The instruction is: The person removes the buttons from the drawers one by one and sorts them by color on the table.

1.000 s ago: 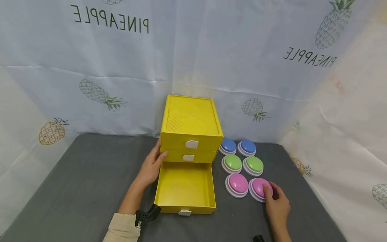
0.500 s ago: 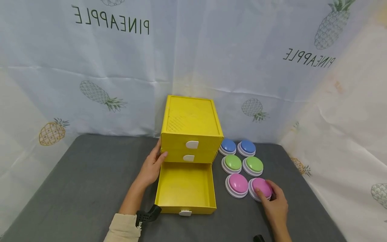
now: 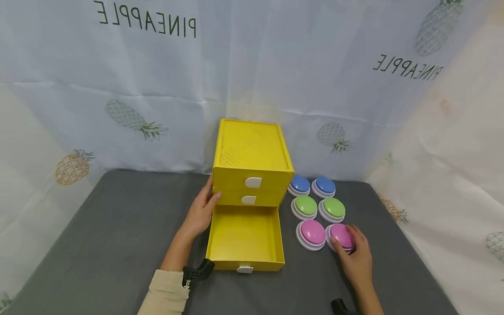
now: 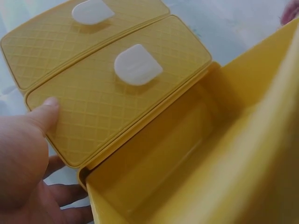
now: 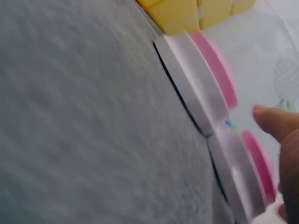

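A yellow drawer unit stands on the grey table, its bottom drawer pulled out and nothing visible inside. My left hand grips the unit's left front edge. The thumb lies on the middle drawer front, and the fingers sit along the side. To the right, my right hand is spread around the near right pink push button, which has a white base. In the right wrist view its thumb is raised over the pink dome. Some of the other fingers are hidden.
Beside the held button is another pink push button. Behind them are two green buttons and two blue buttons, close to the drawer unit. A pineapple-print curtain hangs behind the table.
My right thumb has slid left from the top of the pink dome to its left side, and the button has shifted slightly left. The left hand keeps its hold; the head view has tilted slightly.
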`<state>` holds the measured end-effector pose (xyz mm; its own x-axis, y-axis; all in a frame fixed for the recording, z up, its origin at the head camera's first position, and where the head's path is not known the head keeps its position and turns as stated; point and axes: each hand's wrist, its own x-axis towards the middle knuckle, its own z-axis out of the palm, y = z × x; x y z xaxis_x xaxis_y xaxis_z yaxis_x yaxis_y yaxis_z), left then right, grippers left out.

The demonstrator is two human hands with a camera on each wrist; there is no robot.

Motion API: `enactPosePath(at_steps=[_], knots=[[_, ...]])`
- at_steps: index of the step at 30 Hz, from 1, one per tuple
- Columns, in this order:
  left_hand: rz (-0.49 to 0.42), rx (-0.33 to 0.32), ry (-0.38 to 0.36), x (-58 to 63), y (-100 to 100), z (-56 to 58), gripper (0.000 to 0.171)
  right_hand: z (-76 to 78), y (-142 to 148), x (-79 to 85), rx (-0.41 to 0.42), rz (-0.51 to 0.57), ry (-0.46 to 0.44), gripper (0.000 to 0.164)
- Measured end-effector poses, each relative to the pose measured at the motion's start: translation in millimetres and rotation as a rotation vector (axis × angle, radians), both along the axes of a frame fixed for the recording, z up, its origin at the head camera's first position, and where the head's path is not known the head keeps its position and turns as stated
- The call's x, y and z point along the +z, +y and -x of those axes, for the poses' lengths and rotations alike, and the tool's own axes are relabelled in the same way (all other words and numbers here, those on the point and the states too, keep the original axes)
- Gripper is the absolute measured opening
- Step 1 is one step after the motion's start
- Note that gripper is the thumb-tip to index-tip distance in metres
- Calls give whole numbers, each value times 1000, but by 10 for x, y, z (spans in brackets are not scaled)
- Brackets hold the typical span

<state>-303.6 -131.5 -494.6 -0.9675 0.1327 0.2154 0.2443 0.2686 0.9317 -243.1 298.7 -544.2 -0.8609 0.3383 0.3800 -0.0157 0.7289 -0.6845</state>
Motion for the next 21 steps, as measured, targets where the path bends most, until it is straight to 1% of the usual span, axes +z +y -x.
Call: enactPosePath(at_steps=[3, 6, 10, 13, 17, 21], knots=[[-2, -5, -8, 22, 4, 10, 67, -65, -69, 45, -14, 5, 112, 57], [-7, -4, -13, 30, 6, 7, 68, -190, -203, 67, -12, 72, 217, 50], [-2, -4, -12, 35, 17, 3, 69, -363, -449, 63, 39, 183, 276, 42], [4, -5, -13, 32, 27, 8, 69, -481, -666, 60, 76, 243, 264, 37], [-6, 0, -12, 24, 28, 1, 69, -625, -951, 77, 137, 302, 179, 31], [-30, -4, 0, 19, 19, -5, 69, -724, -1169, 110, 211, 350, 106, 24]])
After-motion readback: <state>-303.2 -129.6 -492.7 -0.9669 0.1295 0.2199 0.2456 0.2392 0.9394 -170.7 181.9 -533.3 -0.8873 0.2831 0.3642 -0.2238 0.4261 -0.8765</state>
